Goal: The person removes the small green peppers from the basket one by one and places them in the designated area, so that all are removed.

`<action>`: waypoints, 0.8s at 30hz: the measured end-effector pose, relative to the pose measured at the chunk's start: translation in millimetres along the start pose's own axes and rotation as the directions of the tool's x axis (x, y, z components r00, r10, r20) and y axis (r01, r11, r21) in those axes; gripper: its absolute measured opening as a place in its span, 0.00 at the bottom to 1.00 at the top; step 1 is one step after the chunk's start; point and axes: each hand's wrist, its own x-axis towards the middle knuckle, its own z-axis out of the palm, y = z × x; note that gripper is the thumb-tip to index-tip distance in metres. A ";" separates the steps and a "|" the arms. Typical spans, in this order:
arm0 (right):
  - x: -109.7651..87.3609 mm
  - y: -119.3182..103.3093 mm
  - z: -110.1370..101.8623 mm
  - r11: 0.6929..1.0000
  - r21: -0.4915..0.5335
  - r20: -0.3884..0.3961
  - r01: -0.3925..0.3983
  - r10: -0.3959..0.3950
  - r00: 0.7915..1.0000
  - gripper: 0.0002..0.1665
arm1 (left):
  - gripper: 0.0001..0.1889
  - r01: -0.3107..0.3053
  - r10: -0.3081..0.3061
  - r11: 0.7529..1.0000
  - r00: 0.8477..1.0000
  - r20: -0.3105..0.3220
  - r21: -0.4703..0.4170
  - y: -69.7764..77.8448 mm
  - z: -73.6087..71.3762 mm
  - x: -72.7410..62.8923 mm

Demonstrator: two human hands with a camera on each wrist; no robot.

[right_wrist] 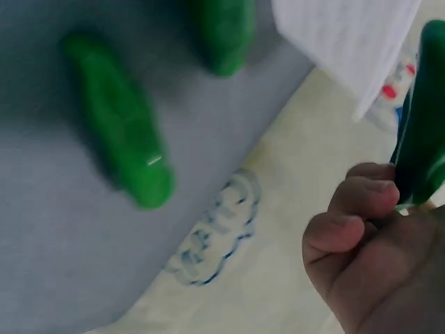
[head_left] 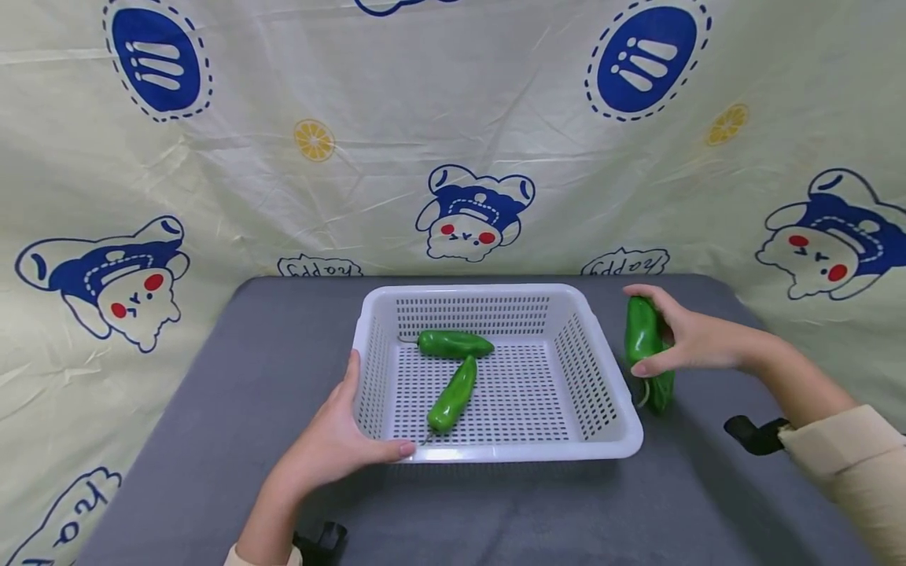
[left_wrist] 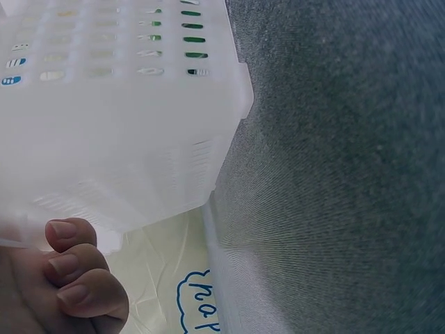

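A white perforated plastic basket stands mid-table with two green peppers lying inside. Its front left corner is gripped by my left hand, thumb along the front rim and fingers at the left side. In the left wrist view, curled fingers show beside the basket wall. Just right of the basket, my right hand holds another green pepper between thumb and fingers, raised over the table. Below it, partly hidden by the hand, is a further green pepper.
Two green peppers lie on the grey table in the right wrist view. A pale curtain printed with blue cartoon figures hangs behind the table. Dark straps stick out at both wrists.
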 end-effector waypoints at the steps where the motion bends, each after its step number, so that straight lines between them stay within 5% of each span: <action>1: -1.9 6.6 -1.2 1.000 -0.008 0.002 -0.014 0.014 1.000 0.66 | 0.77 -0.001 0.001 1.000 1.000 0.002 -0.001 0.0 0.2 -0.1; 6: -3.4 33.2 4.7 0.995 -0.066 0.014 -0.078 0.079 0.997 0.68 | 0.77 -0.013 0.013 1.000 1.000 0.008 -0.018 0.1 0.3 -0.6; 11: 4.4 47.5 22.4 0.983 -0.175 0.002 -0.062 0.064 0.998 0.71 | 0.77 -0.028 0.028 0.999 1.000 0.005 -0.020 -0.6 0.1 0.3; 16: 12.6 51.9 38.1 0.923 -0.366 -0.018 -0.122 0.124 0.992 0.74 | 0.77 -0.018 0.018 1.000 1.000 0.005 -0.015 -1.2 0.3 0.1; 24: 17.2 48.8 54.5 0.822 -0.523 -0.078 -0.227 0.219 0.973 0.78 | 0.76 -0.020 0.020 0.999 1.000 0.010 -0.034 -1.3 0.1 0.7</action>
